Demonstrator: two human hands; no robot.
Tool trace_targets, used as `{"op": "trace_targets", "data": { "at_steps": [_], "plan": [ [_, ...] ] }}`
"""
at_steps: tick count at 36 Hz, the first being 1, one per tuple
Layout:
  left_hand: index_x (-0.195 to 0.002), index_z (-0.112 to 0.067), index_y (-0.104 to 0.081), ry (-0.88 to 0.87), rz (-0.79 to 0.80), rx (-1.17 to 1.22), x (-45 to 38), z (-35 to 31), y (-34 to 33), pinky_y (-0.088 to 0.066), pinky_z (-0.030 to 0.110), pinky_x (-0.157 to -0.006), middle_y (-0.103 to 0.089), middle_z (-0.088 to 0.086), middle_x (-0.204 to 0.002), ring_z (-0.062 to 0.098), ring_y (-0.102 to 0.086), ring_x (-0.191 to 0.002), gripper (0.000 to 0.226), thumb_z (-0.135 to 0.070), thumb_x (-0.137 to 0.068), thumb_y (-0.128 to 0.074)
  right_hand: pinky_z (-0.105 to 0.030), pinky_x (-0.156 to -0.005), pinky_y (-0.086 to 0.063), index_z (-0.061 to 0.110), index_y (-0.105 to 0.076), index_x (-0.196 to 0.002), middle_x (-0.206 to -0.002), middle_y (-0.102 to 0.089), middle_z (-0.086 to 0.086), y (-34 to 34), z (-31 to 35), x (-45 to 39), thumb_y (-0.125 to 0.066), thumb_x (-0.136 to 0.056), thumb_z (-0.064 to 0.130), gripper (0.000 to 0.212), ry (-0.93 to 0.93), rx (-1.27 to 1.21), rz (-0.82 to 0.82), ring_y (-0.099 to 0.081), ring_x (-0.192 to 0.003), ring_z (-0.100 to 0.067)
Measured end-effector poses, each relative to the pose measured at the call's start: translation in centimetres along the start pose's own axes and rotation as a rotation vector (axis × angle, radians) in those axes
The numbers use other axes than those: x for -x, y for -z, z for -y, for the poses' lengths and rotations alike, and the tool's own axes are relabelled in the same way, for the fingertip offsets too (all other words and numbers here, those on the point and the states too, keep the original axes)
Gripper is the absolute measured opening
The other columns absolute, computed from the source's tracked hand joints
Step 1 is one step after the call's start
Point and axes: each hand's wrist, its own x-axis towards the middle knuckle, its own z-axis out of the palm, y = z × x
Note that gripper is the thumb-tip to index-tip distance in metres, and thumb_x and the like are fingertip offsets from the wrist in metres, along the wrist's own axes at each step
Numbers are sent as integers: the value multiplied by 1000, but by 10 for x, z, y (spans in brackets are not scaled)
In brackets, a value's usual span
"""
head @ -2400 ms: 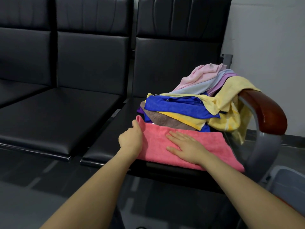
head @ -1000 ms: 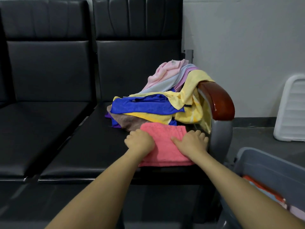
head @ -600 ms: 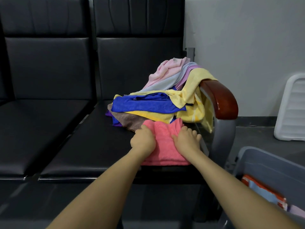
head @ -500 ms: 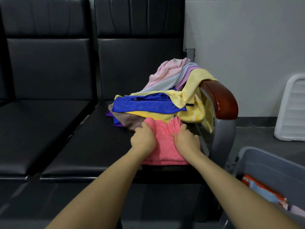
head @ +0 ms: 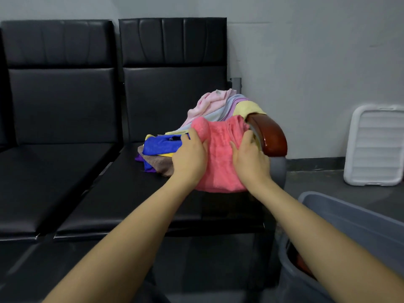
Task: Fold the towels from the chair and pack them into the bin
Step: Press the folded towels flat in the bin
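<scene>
1. Here, the folded coral-pink towel (head: 220, 154) is held up in front of the towel pile (head: 209, 119), its lower edge just above the black chair seat (head: 122, 193).
2. The left hand (head: 190, 158) grips the towel's left side, thumb on the front and fingers curled behind; the right hand (head: 249, 159) grips its right side the same way.
3. The grey bin (head: 341, 224) stands on the floor at the lower right, beside the chair. Something red-orange shows inside, mostly hidden by the right forearm.
4. The pile holds several loose towels: pale pink, light blue, lilac and yellow on top, royal blue, brown and purple below. The exact count cannot be told.
5. A glossy brown wooden armrest (head: 271, 136) sits just right of the held towel, between the seat and the bin.
6. Two black padded seats are fully in view, side by side.
7. One white ribbed lid (head: 376, 145) leans against the grey wall, beyond the bin.
</scene>
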Motion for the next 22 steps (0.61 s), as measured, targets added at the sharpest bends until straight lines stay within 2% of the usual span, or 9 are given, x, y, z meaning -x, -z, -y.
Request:
{"op": "trace_targets", "data": {
  "at_steps": [6,11,14,18,22],
  "plan": [
    [-125,-6,-37,-123,-39,67,-1,-54,3,-35,37,-62,-47,10,-121,34,-59,-94,41,-38,-101,-33,-35,-61,-33,-1,-31,-129,-111,-58,-16,42,-35,-4,-34,-101,36,46,-67,12,-96,-62,-90,-38],
    [-126,-5,-38,-244,-25,121,3,-114,-14,-36,39,-62,-46,12,-122,36,-57,-96,42,-38,-100,-35,-41,-65,-41,-3,-31,-130,-112,-58,-20,75,-82,-2,-33,-101,39,51,-160,75,-144,-62,-91,-41],
    [-126,-3,-40,-338,-30,136,10,-156,-27,-39,41,-66,-47,15,-122,38,-57,-99,43,-38,-100,-37,-39,-63,-35,-2,-32,-127,-110,-59,-20,92,-121,4,-34,-100,38,48,-226,116,-162,-61,-91,-41],
    [-126,-4,-38,-418,58,163,27,-213,-56,-36,39,-61,-48,13,-118,38,-61,-92,44,-40,-101,-33,-40,-65,-39,-1,-32,-126,-113,-59,-19,110,-179,16,-34,-100,38,48,-348,184,-168,-61,-96,-40],
    [-128,-4,-36,-444,196,230,44,-253,-99,-45,45,-74,-50,14,-120,39,-60,-99,45,-40,-101,-32,-44,-74,-45,-2,-31,-130,-119,-57,-20,110,-235,31,-34,-100,37,49,-443,195,-138,-60,-101,-41]
  ]
}}
